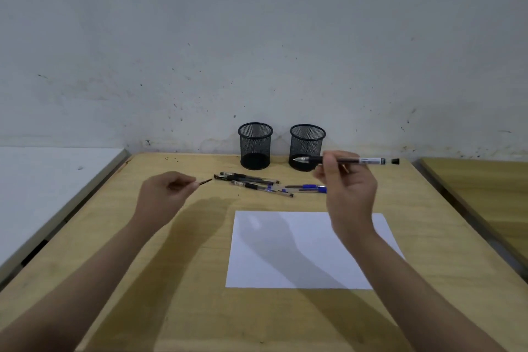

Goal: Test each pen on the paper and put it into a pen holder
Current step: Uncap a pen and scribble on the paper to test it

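While my right hand (347,186) is raised above the light wooden counter (183,280), its grip pinches a black-ink pen with a clear barrel (347,160) between thumb and fingers, holding it level in the air. That pen's metal tip points left and sits in front of the right black wire-mesh pen holder (307,147), while its black end plug juts out to the right of my hand. My left hand (168,194) hovers over the counter with curled fingers, its grip pinching a small black pen cap (205,181) that pokes out toward the right. Just beyond the cap, a loose cluster of pens (268,184) lies flat on the counter, some black, some blue, a few crossing one another. Behind them, near the stained pale wall (257,37), the left black wire-mesh pen holder (255,146) stands upright beside the right one, the two apart. A white sheet of paper (285,263) lies flat on the counter near me, below my right hand, with shadows of my arms across it.
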{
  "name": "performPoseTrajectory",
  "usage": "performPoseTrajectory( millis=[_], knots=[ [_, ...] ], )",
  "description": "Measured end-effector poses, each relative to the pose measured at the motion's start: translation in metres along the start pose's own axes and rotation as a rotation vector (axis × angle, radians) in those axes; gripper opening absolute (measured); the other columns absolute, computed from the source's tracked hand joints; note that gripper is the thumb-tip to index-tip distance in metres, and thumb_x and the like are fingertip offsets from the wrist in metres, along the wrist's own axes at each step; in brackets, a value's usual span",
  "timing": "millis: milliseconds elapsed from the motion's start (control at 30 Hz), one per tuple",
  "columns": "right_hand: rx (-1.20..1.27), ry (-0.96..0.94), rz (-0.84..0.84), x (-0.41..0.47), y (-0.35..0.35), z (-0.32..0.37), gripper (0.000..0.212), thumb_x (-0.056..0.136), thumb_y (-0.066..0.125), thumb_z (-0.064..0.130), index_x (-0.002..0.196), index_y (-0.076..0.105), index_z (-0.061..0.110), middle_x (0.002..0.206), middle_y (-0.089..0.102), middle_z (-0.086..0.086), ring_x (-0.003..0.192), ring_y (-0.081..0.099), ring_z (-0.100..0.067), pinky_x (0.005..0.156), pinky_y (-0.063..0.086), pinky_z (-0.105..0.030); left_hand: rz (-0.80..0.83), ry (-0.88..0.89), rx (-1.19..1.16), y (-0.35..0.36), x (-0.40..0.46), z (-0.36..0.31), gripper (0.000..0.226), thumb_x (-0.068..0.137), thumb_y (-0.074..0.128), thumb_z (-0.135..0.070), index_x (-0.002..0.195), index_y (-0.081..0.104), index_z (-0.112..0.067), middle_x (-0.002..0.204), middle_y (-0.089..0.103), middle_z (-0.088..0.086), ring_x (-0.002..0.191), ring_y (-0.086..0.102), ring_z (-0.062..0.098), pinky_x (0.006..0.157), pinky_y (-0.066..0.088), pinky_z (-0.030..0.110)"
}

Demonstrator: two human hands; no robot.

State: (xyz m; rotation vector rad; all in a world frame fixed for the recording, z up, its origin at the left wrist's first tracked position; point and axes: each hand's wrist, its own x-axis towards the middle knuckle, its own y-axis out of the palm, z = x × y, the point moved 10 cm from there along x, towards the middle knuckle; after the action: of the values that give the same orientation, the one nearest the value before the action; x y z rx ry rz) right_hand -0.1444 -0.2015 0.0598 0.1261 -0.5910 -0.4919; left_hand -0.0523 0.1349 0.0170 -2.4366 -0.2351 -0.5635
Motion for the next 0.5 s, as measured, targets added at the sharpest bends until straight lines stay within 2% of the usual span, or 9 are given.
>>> performPoseTrajectory(
  millis=[67,133,200,367,500],
  knots=[
    [0.037,0.115,-0.019,-0.009,0.010,-0.019,0.014,0.091,0.059,0.011,0.081,0.065,0.020,0.060,0.066,0.007,0.060,0.062,-0.009,0.071,0.057,-0.036,0.034,-0.007,0.009,0.025,-0.001,-0.002,0.004,0.074,0.076,-0.018,0.076,0.072,-0.017,0.069,0.068,-0.011,0.066,0.063,-0.002,0.060,0.043,0.003],
    [0.059,0.178,-0.034,-0.014,0.010,-0.030,0.014,0.091,0.059,0.010,0.081,0.064,0.018,0.060,0.066,0.008,0.059,0.062,-0.007,0.069,0.058,-0.030,0.059,-0.023,0.019,0.043,0.001,0.001,0.006,0.073,0.076,-0.017,0.074,0.071,-0.019,0.068,0.067,-0.010,0.064,0.063,0.000,0.063,0.045,0.008],
    [0.055,0.203,-0.018,-0.018,0.011,-0.035,0.013,0.090,0.059,0.010,0.081,0.064,0.017,0.060,0.067,0.007,0.060,0.063,-0.009,0.071,0.058,-0.031,0.097,-0.037,0.032,0.057,0.003,0.006,0.007,0.073,0.077,-0.017,0.074,0.070,-0.020,0.070,0.069,-0.006,0.070,0.064,0.007,0.066,0.047,0.017],
    [0.018,0.252,0.010,-0.025,0.013,-0.044,0.011,0.084,0.066,0.004,0.082,0.066,0.015,0.068,0.065,-0.001,0.060,0.062,-0.012,0.074,0.058,-0.033,0.175,-0.106,0.063,0.075,0.000,0.019,0.006,0.075,0.075,-0.019,0.080,0.072,-0.019,0.081,0.069,-0.003,0.080,0.061,0.011,0.069,0.042,0.017],
    [-0.020,0.286,0.037,-0.030,0.015,-0.052,0.009,0.084,0.066,0.004,0.083,0.066,0.013,0.070,0.065,-0.006,0.061,0.063,-0.012,0.076,0.058,-0.035,0.165,-0.110,0.059,0.075,-0.004,0.022,0.008,0.075,0.075,-0.020,0.082,0.072,-0.020,0.084,0.068,-0.003,0.082,0.061,0.012,0.072,0.044,0.019]
  ],
)
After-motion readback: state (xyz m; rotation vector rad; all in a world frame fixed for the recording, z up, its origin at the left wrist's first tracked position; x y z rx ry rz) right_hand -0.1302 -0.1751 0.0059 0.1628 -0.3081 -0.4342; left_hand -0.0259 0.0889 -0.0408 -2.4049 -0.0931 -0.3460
